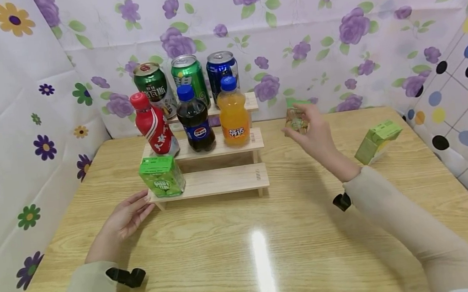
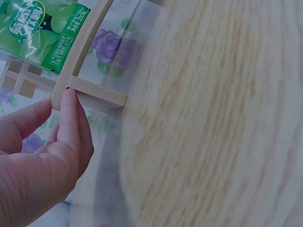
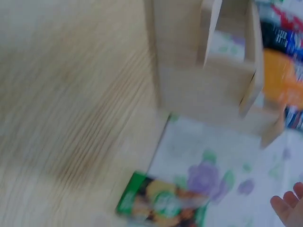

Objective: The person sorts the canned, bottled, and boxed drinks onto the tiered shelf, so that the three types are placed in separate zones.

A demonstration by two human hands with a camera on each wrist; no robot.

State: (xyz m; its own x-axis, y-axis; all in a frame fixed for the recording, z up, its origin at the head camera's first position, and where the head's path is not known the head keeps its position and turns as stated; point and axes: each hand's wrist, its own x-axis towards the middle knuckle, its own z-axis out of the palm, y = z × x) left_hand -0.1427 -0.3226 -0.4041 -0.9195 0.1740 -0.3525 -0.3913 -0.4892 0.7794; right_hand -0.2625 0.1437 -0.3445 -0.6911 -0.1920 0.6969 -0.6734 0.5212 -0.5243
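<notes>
My left hand (image 1: 130,218) pinches the front left corner of a stepped wooden display rack (image 1: 220,182), thumb and forefinger on the end of its lowest board in the left wrist view. A green juice box (image 2: 40,30) stands on that board, just above the hand. My right hand (image 1: 313,133) is over a brown-and-green drink carton (image 3: 163,203) at the table's back edge, fingers and thumb spread apart. In the right wrist view, its visible fingertips (image 3: 281,205) are clear of the carton; the thumb is out of that view.
On the middle step stand a red bottle (image 1: 156,127), a cola bottle (image 1: 195,121) and an orange soda bottle (image 1: 233,114). Behind them are a dark green can (image 1: 155,85), a green can (image 1: 189,76) and a blue can (image 1: 221,69). Another green-topped carton (image 1: 376,141) stands at right.
</notes>
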